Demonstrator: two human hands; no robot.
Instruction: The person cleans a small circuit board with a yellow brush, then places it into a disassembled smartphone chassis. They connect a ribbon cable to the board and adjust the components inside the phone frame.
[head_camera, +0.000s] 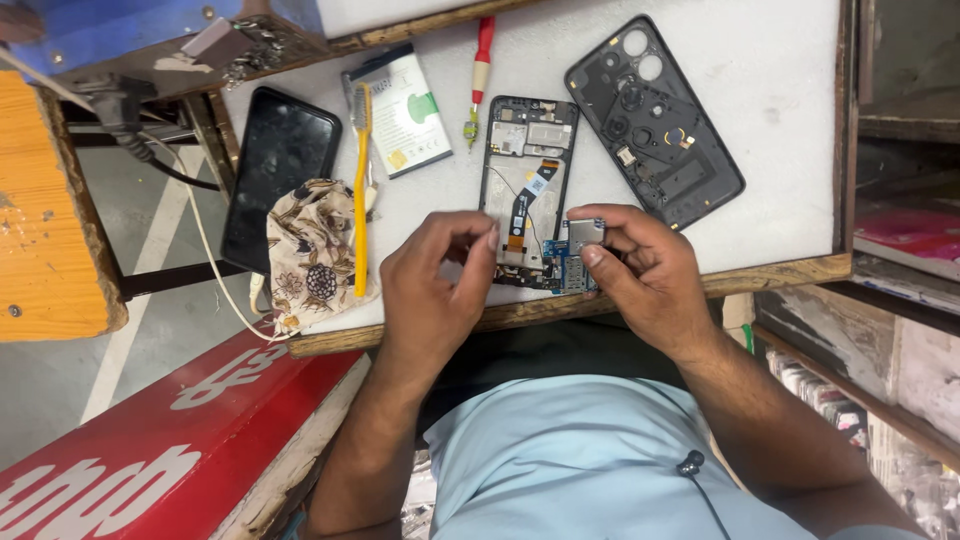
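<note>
White table (760, 120) with a worn wooden rim, both hands working at its near edge.
Open phone frame (525, 190) lies flat near that edge, bare room to its right past the black back cover (655, 120). Right hand (650, 280) fingers pinch a small grey metal part (585, 235) over the frame's lower corner; left hand (430, 290) fingers curl closed beside it, thumb touching the frame.
</note>
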